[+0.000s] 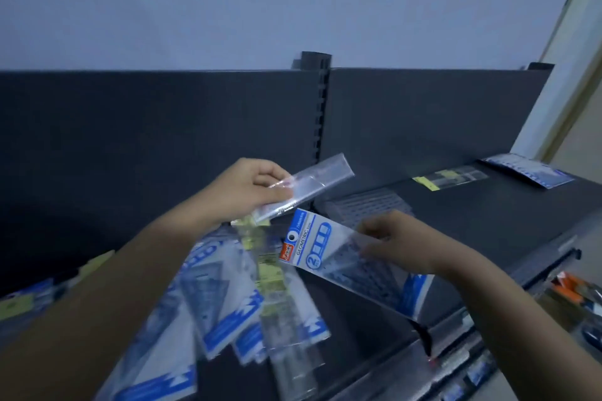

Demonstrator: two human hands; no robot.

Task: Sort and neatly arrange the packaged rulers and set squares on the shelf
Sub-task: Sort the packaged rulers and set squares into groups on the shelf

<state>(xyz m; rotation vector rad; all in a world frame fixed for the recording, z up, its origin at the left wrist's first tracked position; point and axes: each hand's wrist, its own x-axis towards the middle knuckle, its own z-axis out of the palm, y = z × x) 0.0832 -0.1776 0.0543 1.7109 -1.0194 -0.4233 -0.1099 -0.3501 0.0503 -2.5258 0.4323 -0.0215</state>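
Left forearm (97, 303), nearest the lens, is crossing the lower left corner and lying over the dark grey shelf (488, 215), which is spanning the view beneath a dark back panel (163, 140) and a pale wall (228, 10). Right forearm (521, 319) is entering from the lower right. On the shelf's left part a loose pile (208, 299) of blue-and-white set-square packs is lying fanned and overlapping, with a yellow-labelled ruler pack (270, 280) lying lengthwise across it; motion blur is hiding the print. Over the pile's right side the right hand (400, 241) is pinching a blue-headed set-square pack (329, 254) marked GEOMETRIC, fingers curled on its upper long edge, the pack tilting down to the right; whether its lower corner is touching the shelf cannot be told. The left hand (247, 189), higher and further left, is gripping one end of a clear ruler pack (322, 177), fingers curled round it, the free end pointing up and right towards the slotted upright (321, 107). Behind the right hand a perforated panel (368, 205) is lying flat. At the far right, well apart from the pile, a second set-square pack (527, 172) and, left of it, a second yellow-labelled ruler pack (449, 177) are lying on the shelf.
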